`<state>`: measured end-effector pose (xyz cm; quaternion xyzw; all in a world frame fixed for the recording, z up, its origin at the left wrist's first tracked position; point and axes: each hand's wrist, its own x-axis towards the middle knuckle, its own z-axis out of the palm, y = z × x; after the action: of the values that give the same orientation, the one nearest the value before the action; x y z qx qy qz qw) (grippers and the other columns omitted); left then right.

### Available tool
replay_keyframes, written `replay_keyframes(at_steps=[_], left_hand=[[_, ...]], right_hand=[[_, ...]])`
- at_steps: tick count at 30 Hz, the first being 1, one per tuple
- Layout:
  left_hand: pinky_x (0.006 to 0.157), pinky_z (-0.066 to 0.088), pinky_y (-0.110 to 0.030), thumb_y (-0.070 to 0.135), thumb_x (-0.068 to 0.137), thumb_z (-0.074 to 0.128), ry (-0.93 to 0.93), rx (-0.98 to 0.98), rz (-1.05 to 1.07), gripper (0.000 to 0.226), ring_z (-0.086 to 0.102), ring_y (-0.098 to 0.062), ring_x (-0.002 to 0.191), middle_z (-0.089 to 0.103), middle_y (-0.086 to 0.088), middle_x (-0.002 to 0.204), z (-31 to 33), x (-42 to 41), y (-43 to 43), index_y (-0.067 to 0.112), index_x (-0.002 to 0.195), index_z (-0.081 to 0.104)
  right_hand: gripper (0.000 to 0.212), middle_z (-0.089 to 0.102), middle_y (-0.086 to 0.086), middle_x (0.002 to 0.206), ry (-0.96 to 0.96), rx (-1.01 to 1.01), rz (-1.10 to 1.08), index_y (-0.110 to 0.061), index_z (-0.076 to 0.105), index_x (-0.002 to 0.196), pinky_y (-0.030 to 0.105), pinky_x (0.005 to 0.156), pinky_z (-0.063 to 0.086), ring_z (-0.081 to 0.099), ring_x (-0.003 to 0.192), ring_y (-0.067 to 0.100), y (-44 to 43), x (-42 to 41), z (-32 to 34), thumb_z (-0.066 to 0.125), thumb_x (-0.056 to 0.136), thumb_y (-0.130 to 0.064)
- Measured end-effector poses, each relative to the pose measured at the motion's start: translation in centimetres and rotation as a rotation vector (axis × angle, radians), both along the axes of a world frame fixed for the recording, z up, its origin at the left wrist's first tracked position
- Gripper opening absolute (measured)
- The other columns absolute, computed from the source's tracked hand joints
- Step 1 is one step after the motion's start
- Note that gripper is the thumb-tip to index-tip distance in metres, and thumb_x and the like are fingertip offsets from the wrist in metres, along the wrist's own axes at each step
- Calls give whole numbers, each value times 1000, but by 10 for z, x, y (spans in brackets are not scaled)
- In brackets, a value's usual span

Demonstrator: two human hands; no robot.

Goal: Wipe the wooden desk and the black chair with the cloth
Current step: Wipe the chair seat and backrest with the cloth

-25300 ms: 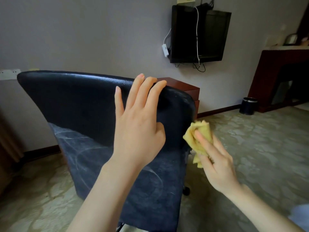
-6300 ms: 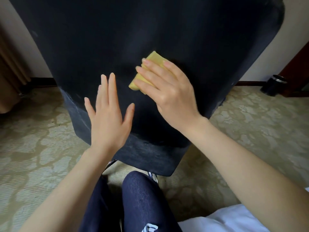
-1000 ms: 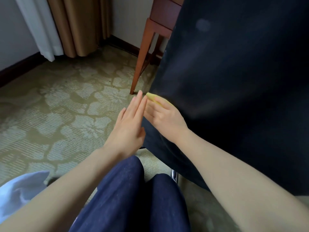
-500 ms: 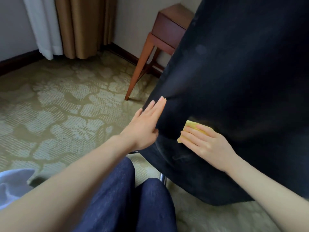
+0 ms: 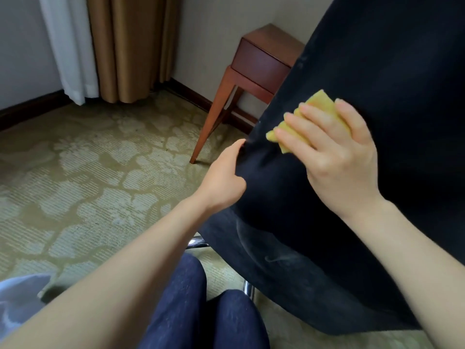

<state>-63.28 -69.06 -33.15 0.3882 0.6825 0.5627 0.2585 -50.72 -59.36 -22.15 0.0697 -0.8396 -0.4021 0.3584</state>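
While the right hand [image 5: 334, 157] pressed the folded yellow cloth [image 5: 319, 103] flat against the outer back of the black chair [image 5: 390, 122], close to that shell's left edge, its fingers lay spread and nearly straight over the cloth. The thumb was hidden. The left hand [image 5: 221, 177] gripped the same edge just to the left and nearer, with its fingers curled out of sight behind the rim.

Risks, as judged:
- The cloth was pinned by pressure alone, so far as could be seen. A fast stroke or a lifted palm could let it slip and drop to the carpet [image 5: 88, 172].
- Only a chrome part [image 5: 249, 289] of the chair's base showed. If the chair swivels or rolls, the wiping push could turn it away should the bracing grip slacken.
- Pale streaks [image 5: 271, 258] showed on the lower, nearer band of the shell. Strokes kept high would likely miss them.
- The wooden desk [image 5: 261, 61] stood far behind, just past the chair's edge. A turning chair could knock its slim leg. Whether its top had been wiped could not be told.

Markings: no brand, label or legible writing was found on the chair, cloth, desk or the curtain [image 5: 133, 46]
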Motion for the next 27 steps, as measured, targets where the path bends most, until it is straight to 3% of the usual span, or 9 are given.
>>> replay_keyframes(at_steps=[2,6,11,15,19,22,27], left_hand=[[110,26,-22,-15,72,42,-19,12,-5,88,25,-10,141,30,2,154,-4,-2,-1,21,150,24],[88,27,3,-25,67,39,-134,46,-75,93,28,-5,138,37,2,149,-8,-11,-7,20,148,30],[109,23,-24,-27,68,41,-221,62,-145,96,30,-2,137,37,8,149,-2,-16,-15,22,149,28],[90,37,-4,-30,68,34,-256,48,-153,89,47,12,118,50,14,130,-15,-25,-20,22,140,39],[87,42,-19,-20,83,35,-305,-86,43,71,43,-15,130,41,4,145,-45,-29,-20,19,143,38],[95,38,-24,-18,85,37,-338,-135,62,67,42,-19,130,41,0,145,-66,-31,-21,17,142,39],[99,34,-20,-15,85,39,-291,-159,52,65,38,-14,134,43,3,142,-75,-29,-23,17,142,39]], right_hand=[[24,70,2,110,83,-10,5,-16,75,99,37,104,37,63,109,19,-1,-20,1,53,96,-6],[23,71,0,108,155,-56,-11,-17,76,97,33,103,40,63,109,15,-4,-48,-19,54,97,-12],[21,68,6,114,-11,-102,-59,-8,70,110,38,102,45,61,113,20,-1,-53,-58,63,90,-8],[28,65,7,121,-65,-130,-62,-10,67,118,38,108,38,58,118,22,-1,-46,-93,54,94,-3],[29,65,9,121,-183,-170,-85,-8,68,116,39,107,40,56,120,25,-1,-42,-130,50,95,-1],[33,67,9,117,-285,-202,-112,-6,69,111,38,108,38,58,118,25,-2,-46,-157,40,95,-4],[36,69,7,107,-372,-266,-153,-3,70,103,38,111,34,60,114,23,-2,-54,-193,35,93,-6]])
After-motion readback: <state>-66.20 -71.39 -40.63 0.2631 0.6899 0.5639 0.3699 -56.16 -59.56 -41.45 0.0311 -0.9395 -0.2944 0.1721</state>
